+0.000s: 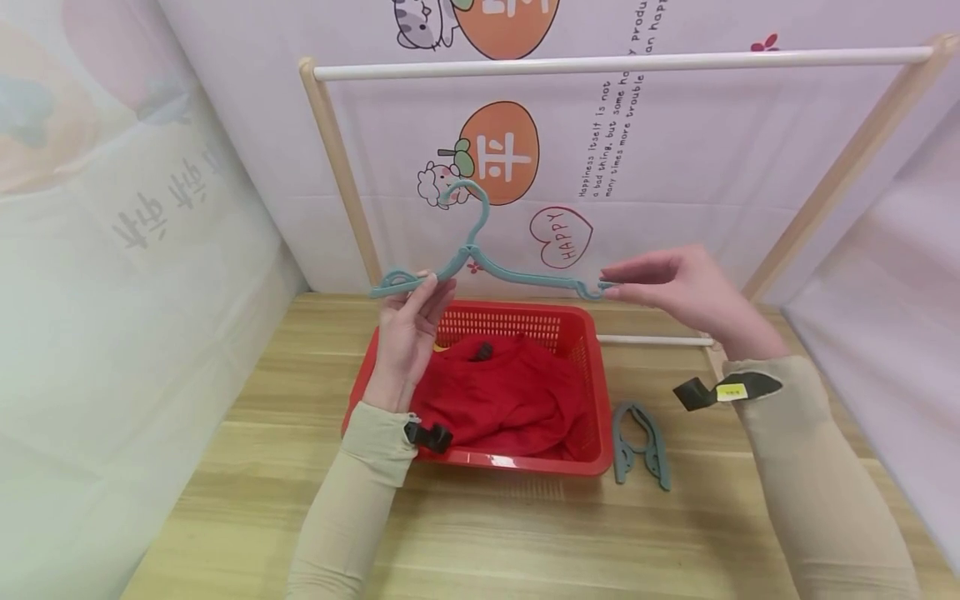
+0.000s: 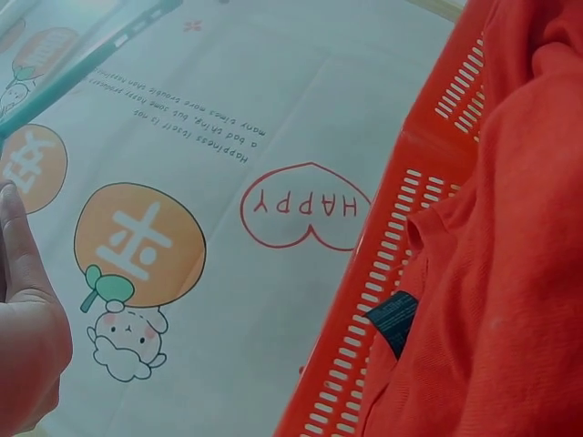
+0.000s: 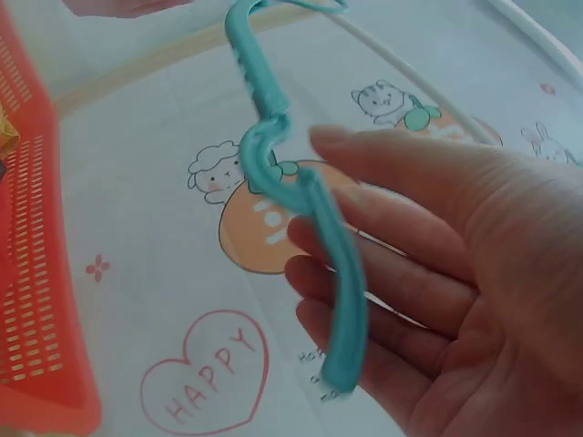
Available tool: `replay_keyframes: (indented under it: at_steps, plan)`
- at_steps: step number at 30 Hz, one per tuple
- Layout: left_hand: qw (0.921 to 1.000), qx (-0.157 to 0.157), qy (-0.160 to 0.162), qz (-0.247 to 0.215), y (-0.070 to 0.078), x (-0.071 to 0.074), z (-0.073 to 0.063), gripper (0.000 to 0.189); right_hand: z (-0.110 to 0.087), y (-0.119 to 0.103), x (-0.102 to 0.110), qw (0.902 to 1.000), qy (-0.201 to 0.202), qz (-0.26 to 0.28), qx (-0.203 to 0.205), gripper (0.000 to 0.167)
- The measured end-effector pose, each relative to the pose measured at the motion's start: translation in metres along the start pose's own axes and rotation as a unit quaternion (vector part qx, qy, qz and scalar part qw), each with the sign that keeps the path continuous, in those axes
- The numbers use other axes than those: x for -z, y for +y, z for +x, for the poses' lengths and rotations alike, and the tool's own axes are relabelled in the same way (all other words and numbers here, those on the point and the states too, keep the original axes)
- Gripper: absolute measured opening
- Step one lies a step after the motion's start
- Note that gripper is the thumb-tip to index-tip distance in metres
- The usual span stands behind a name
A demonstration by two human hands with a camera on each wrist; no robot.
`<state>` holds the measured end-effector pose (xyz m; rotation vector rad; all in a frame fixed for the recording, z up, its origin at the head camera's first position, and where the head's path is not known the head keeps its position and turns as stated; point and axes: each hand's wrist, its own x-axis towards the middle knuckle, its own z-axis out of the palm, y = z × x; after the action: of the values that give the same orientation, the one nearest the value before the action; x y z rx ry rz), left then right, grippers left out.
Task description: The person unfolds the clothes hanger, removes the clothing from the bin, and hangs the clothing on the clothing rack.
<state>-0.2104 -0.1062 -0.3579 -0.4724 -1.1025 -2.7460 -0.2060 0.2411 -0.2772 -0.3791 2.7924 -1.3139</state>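
A light blue plastic clothes hanger [image 1: 525, 276] is held up over the back of a red basket, its hook pointing upward. My left hand [image 1: 405, 346] pinches the hanger's left arm between thumb and fingers. My right hand [image 1: 682, 287] is around the right end. In the right wrist view, its fingers [image 3: 401, 264] curl loosely behind the end piece [image 3: 346, 300], with the thumb above it. Only part of the left hand [image 2: 32, 350] shows in the left wrist view, beside a blurred stretch of the hanger [image 2: 82, 68].
Red cloth [image 1: 510, 400] with a dark label [image 2: 394, 320] fills the basket [image 1: 517, 461]. Right of it, a folded blue-grey hanger [image 1: 656, 454] lies on the wooden table [image 1: 480, 533]. Behind stands a rack with a white rail [image 1: 622, 62] and wooden posts [image 1: 341, 167], in front of a printed cloth backdrop.
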Motion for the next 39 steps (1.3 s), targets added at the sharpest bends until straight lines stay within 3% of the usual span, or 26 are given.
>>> replay_keyframes:
  at_steps: [12,26,33,39]
  plan:
    - [1.0000,0.007,-0.001,0.002,-0.002,0.000,0.000,0.017,0.010,-0.016,-0.012,0.9990,-0.044,0.005,0.009,0.042]
    - [0.9996,0.024,-0.008,0.010,-0.004,0.000,-0.001,0.007,0.014,-0.008,-0.018,0.9973,-0.058,0.035,0.030,0.030]
    - [0.9985,0.031,-0.015,0.041,0.002,0.001,-0.001,0.014,0.012,-0.004,-0.017,0.9969,-0.052,0.038,0.045,0.029]
    - [0.9974,0.035,0.007,0.062,0.014,0.006,-0.001,0.019,0.009,-0.002,-0.014,0.9967,-0.049,0.039,0.052,0.029]
